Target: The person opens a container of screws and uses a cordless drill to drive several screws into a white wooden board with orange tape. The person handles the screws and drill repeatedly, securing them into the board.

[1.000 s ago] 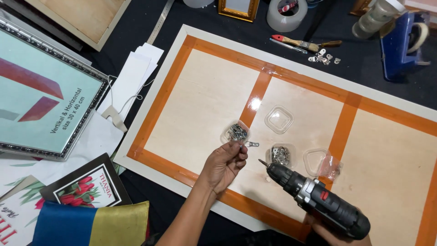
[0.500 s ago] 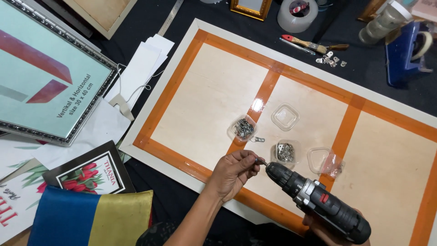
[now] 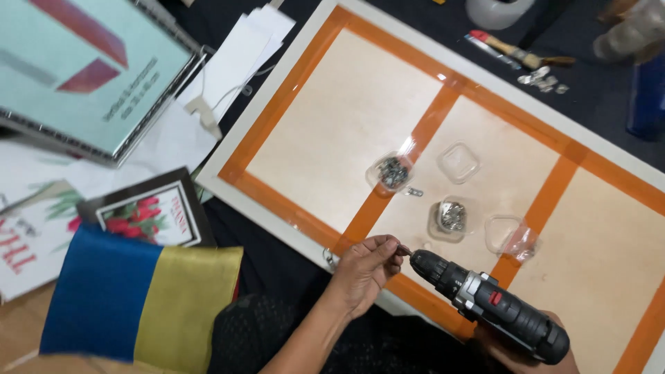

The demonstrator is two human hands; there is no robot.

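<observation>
You are pinching a small screw between the fingertips of your left hand, the fingers curled in tight around it, and it is sitting right at the nose of the black cordless drill, over the near orange band of the large framed panel. Your right hand is gripping the drill from beneath at its rear end; only a sliver of that hand is showing, wrapped closed around the handle. The drill is lying at a slant, its tip pointing toward your left fingertips.

Just beyond the drill tip, two small clear tubs of metal hardware are resting on the panel, one near the drill and one farther up, with a loose metal piece lying beside the farther one. Two clear lids are lying nearby.

Off the panel's left edge, a silver-framed picture, white paper sheets and a small dark-framed tulip print are lying about, with a blue and yellow cloth nearest you. A paintbrush is lying at the far side
</observation>
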